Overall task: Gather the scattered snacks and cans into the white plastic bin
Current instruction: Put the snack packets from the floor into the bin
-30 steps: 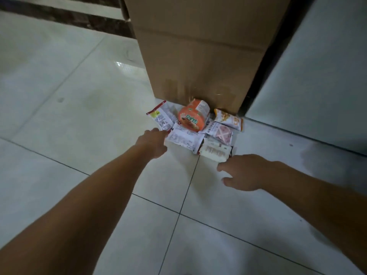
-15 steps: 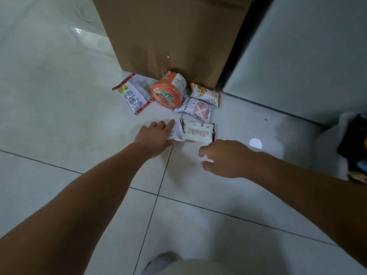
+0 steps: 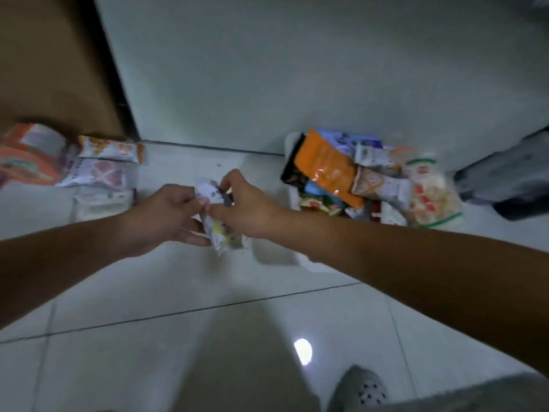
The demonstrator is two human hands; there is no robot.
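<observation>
Pale floor tiles (image 3: 178,292) lie under the left hand (image 3: 166,215) and right hand (image 3: 252,209), each grip pinching one white snack packet (image 3: 220,237) held between them. To its right sits the white plastic bin (image 3: 292,193), heaped with snacks; loose packets (image 3: 98,173) lie left, beside a cardboard box (image 3: 53,69).

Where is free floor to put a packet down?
Bare tile runs along the wall between the loose packets by the cardboard box and the white bin. Wide tiles nearer the person are free too. Crowded: the bin is heaped; left hand and right hand grip a white packet beside it.
</observation>
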